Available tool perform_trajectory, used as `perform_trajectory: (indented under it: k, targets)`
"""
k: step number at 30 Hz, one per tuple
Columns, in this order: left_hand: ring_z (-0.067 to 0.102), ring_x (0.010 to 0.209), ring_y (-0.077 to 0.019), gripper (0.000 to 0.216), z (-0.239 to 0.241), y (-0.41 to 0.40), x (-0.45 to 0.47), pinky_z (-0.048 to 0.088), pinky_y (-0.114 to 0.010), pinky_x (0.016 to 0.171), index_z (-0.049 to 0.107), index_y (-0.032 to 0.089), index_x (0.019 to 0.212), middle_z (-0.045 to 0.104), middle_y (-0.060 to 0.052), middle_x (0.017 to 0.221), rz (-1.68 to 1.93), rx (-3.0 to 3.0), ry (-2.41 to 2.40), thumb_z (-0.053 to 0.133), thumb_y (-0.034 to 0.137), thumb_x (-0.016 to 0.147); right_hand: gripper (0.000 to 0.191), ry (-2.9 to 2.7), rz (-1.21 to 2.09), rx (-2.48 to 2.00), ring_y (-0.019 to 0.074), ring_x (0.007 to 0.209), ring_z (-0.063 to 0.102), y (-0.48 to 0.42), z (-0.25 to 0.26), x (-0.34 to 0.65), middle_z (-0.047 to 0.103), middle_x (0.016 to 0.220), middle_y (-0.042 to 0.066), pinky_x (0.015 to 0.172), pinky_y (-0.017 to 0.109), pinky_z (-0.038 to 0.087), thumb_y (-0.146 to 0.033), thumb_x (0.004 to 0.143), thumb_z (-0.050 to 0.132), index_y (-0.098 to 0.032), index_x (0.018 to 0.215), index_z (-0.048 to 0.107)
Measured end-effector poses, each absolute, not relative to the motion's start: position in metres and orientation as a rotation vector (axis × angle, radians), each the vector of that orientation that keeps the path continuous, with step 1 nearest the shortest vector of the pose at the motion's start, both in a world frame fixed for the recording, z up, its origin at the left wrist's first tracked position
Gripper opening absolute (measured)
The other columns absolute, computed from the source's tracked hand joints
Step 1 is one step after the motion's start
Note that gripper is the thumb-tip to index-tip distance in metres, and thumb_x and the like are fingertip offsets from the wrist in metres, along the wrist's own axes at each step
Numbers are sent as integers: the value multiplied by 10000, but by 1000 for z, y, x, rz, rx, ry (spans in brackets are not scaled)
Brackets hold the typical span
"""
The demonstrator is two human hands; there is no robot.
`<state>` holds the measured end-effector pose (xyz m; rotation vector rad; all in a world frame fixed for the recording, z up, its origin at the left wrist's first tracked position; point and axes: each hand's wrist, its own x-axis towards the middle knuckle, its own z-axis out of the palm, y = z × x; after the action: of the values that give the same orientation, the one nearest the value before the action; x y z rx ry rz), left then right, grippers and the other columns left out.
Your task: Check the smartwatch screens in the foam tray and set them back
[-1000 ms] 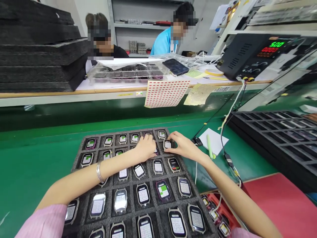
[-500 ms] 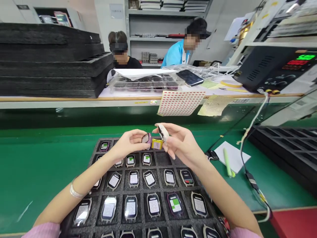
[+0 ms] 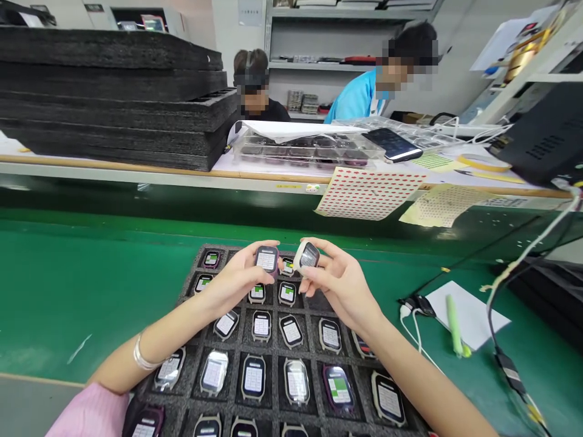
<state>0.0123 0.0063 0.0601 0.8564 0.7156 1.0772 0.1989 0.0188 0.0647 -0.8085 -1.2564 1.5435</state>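
Note:
My left hand [image 3: 246,267] is closed on a purple-framed smartwatch body [image 3: 266,259], its lit white screen facing me. Beside it, my right hand [image 3: 339,276] pinches a cream-framed smartwatch body [image 3: 306,257], tilted, with its dark glassy screen partly toward me. The two watches are close together but apart. Both are held over the far rows of a black foam tray [image 3: 314,358]. In its square pockets lie several strapless smartwatches, such as a purple one [image 3: 338,388] with a green and white screen. My forearms hide parts of the tray.
Black foam trays [image 3: 113,109] are stacked on the shelf at left. A phone [image 3: 392,145], clear plastic trays [image 3: 300,152] and a sticker sheet [image 3: 371,194] are along the shelf. Cables [image 3: 505,358], white paper [image 3: 483,315] and a green pen [image 3: 454,325] lie right. Two people are behind.
My view has turned left. The purple watch's screen now faces me, and the cream watch has rotated to show its screen. The yellow piece seen between the hands no longer shows clearly.

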Motion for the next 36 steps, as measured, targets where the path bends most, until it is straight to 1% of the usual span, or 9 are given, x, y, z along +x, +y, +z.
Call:
perform_trajectory:
  k: [4,10,13,19,22,26,31,33,36]
  targets:
    - [593,854,-170,585,65,-2,12,465,-277,730,465,171,1206,621,-44,926,1095,815,660,575,25,650,620,-1336,1557,-800,133,554,646,17,65,200,651,787,14,516,250,550,-217,758,744,-177,1312,468]
    - [606,816,-159,588,62,-9,19,501,-306,787,431,140,1220,626,-63,929,1103,739,687,577,19,664,823,-1414,1580,-838,156,705,634,15,63,200,653,1004,75,419,184,514,-165,690,793,-224,1385,355]
    - [601,860,-176,543,59,-9,21,516,-328,791,437,142,1216,618,-67,932,1124,746,667,555,23,700,714,-1421,1466,-885,139,648,620,14,62,197,656,968,71,376,163,484,-182,714,780,-211,1332,424]
    - [608,815,-178,374,59,-6,17,533,-315,701,467,158,1197,595,-75,970,1196,852,623,474,86,830,559,-1405,1391,-816,134,621,646,14,62,199,643,938,47,496,222,572,-174,771,735,-213,1268,483]
    - [619,803,-178,303,61,-7,15,536,-302,689,467,158,1188,597,-69,932,1189,928,612,480,146,886,548,-1398,1468,-769,140,615,641,15,63,203,645,1012,75,416,202,529,-169,780,723,-227,1264,473]
    - [627,756,-169,243,59,-6,16,536,-271,631,479,167,1158,595,-54,880,1192,1021,622,485,246,928,527,-1399,1573,-711,96,584,583,17,63,206,642,1076,94,372,150,448,-136,777,708,-225,1255,503]
    - [613,733,-164,225,58,-5,15,516,-240,549,517,175,1109,588,-51,882,1211,1033,657,519,282,911,365,-1439,1459,-722,120,546,599,15,60,205,670,862,49,374,176,451,-186,853,621,-204,1212,558]
    - [613,773,-182,240,59,-7,15,526,-257,560,521,178,1121,592,-62,918,1206,1014,654,525,269,899,305,-1451,1389,-751,122,521,603,14,59,204,662,774,28,376,178,446,-221,883,598,-199,1186,575]
    - [618,854,-214,269,62,-11,13,542,-295,620,516,172,1149,597,-80,967,1187,979,637,505,221,885,235,-1456,1300,-808,95,449,580,14,58,202,670,765,26,357,167,411,-251,894,603,-195,1122,600]
